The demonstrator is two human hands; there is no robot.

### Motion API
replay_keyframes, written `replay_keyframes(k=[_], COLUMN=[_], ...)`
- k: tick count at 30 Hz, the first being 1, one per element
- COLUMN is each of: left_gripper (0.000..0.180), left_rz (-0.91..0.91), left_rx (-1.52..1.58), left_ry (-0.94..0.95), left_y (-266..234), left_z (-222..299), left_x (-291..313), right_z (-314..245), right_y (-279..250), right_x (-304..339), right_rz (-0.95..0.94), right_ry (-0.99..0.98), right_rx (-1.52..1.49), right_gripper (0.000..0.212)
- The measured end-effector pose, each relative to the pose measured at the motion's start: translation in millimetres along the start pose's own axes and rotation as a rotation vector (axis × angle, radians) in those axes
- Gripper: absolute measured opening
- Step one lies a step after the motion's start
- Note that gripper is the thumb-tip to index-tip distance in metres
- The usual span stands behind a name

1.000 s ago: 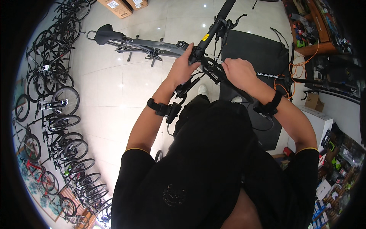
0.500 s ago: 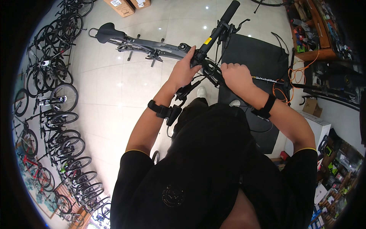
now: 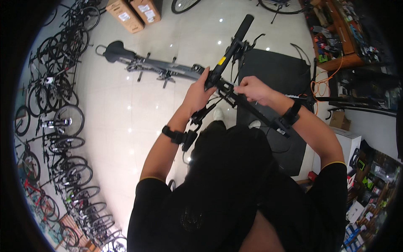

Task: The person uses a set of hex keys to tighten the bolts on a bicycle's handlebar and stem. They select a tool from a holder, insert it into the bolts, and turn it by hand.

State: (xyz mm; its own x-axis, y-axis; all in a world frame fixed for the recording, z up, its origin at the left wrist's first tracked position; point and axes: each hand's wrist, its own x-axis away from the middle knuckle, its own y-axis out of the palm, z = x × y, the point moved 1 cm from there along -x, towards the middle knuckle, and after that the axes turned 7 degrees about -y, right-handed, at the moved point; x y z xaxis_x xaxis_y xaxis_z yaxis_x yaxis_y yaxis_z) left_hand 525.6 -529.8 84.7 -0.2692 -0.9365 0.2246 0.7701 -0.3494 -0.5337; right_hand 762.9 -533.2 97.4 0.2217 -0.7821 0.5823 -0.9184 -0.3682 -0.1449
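Note:
A grey bicycle frame (image 3: 168,68) with a black saddle (image 3: 119,52) stretches leftward from my hands. Its black handlebar (image 3: 228,54) slants up to the right, with a yellow label, a grip and a brake lever (image 3: 257,40). My left hand (image 3: 197,95) is closed round the bar beside the clamp, thumb on the near side. Just right of the stem (image 3: 226,88), my right hand (image 3: 255,90) pinches with its fingertips at the clamp area; whatever small thing they hold is too small to make out. A black bar-shaped part (image 3: 260,113) runs below that hand. Both wrists wear black straps.
A black mat (image 3: 273,67) lies under the front of the bicycle. Orange cable (image 3: 321,88) loops by a stand at the right. Cardboard boxes (image 3: 125,16) stand at the far left, rows of bicycles (image 3: 69,119) along the left wall, and crowded shelves (image 3: 369,185) at the right.
My right hand has gone from a fist to a fingertip pinch near the stem, and the black part under it shows more. My left hand keeps its hold; the whole view has shifted slightly.

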Motion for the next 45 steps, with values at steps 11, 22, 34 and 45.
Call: replay_keyframes(k=[11,22,34,45], left_gripper=[0.075,0.076,0.075,0.078], left_rz=[0.0,0.001,0.003,-0.024], left_rx=[0.01,0.021,0.014,0.035], left_ry=[0.004,0.021,0.055,-0.025], left_y=[0.5,0.8,2.4,-0.9], left_z=[2.8,3.6,1.0,-0.8], left_x=[1.8,2.3,-2.2,1.1], right_z=[-32.1,-26.2,-24.6,-12.0], right_y=[-1.1,12.3,4.2,3.0], right_x=[-3.5,11.6,2.1,11.6], right_rz=[-0.119,0.16,-0.045,-0.107], right_ry=[-0.02,-0.119,-0.015,-0.029], right_rx=[0.568,0.657,0.616,-0.009], right_gripper=[0.031,0.033,0.038,0.028])
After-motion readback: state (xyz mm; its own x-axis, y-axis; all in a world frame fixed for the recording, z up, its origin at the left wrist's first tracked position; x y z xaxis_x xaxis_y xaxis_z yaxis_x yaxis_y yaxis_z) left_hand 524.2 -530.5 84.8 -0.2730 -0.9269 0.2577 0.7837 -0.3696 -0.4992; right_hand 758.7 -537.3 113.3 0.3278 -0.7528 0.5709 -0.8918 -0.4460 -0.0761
